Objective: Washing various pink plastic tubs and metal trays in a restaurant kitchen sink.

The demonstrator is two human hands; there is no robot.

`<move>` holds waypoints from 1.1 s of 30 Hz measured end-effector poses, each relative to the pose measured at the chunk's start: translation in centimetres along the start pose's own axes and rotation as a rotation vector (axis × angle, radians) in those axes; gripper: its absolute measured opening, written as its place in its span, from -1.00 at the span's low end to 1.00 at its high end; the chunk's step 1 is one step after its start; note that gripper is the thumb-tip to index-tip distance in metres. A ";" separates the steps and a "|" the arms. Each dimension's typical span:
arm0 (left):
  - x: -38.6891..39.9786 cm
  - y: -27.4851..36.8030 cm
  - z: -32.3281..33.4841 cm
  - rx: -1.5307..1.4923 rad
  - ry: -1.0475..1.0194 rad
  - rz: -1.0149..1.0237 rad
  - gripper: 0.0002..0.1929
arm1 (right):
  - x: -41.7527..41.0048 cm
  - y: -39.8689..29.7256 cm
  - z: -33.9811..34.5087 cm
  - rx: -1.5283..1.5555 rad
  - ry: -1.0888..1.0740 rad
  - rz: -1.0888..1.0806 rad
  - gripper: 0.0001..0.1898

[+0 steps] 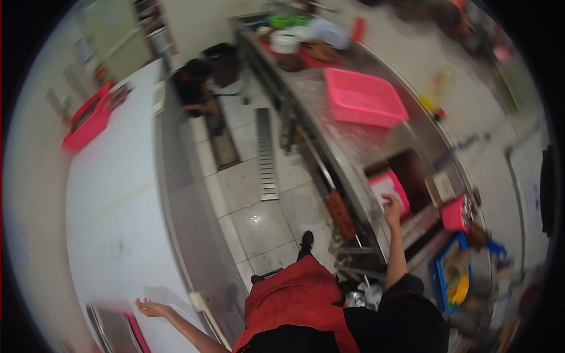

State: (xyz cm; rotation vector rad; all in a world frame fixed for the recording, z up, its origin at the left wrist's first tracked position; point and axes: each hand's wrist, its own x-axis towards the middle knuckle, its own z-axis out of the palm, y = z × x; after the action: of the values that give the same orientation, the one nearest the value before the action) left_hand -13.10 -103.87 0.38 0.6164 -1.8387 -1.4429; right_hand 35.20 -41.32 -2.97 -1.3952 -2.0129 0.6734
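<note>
My left hand is over the white top of a chest-like unit, beside a metal tray with a pink edge; nothing shows in its loosely spread fingers. At the right, my right hand is at a pink container with something white in it, at the edge of a steel sink basin. Blur hides whether the fingers grip its rim or the white thing. Farther up the steel counter stands a large pink plastic basin.
Bowls are piled at the counter's far end. Another person crouches in the aisle near a floor drain grate. A pink basket stands on the white top. Right of me are a small pink container and a blue crate.
</note>
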 end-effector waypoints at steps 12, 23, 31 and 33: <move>-50.2 20.7 17.3 0.138 -2.132 0.297 -0.72 | 0.6 19.5 5.3 -0.369 -0.878 0.229 -0.54; -71.4 20.2 18.4 0.117 -2.645 0.635 -0.74 | 1.9 16.9 4.1 -0.113 -0.894 0.108 -0.65; -80.3 12.9 19.3 0.181 -2.743 1.308 -0.77 | 2.2 15.9 1.2 -0.259 -0.676 0.132 -0.71; -82.4 11.9 18.8 0.203 -2.729 1.813 -0.73 | 2.1 15.1 -0.2 -0.303 -0.653 0.127 -0.75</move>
State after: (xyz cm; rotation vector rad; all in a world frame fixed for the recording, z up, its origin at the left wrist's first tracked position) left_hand 25.41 -28.45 -10.09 2.2312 1.0749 -0.2122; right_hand 44.50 -34.49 -12.90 -1.6328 -2.6316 1.0125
